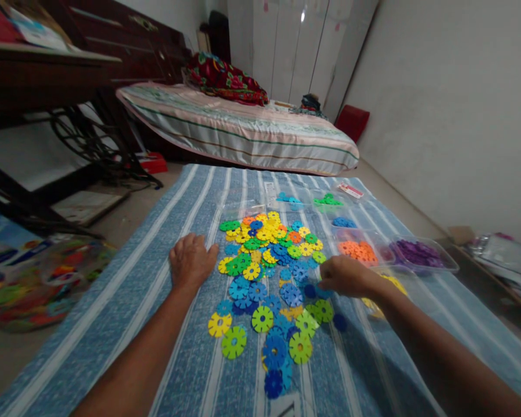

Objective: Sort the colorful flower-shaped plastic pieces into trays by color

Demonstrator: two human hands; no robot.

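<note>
Left hand (193,259) lies flat, fingers spread, beside the disc pile (269,272); right hand (345,275) pinches among discs near the purple tray (423,255).

A blue striped cloth (156,289) covers the floor (125,217). On it lie scattered coloured discs (269,272) and clear trays (421,256) of sorted discs.

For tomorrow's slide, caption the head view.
Both hands reach into colourful notched discs on a striped blue cloth.

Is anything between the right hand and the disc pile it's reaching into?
Nothing visible. The right hand is already at the right edge of the disc pile, fingertips among the blue discs.
</note>
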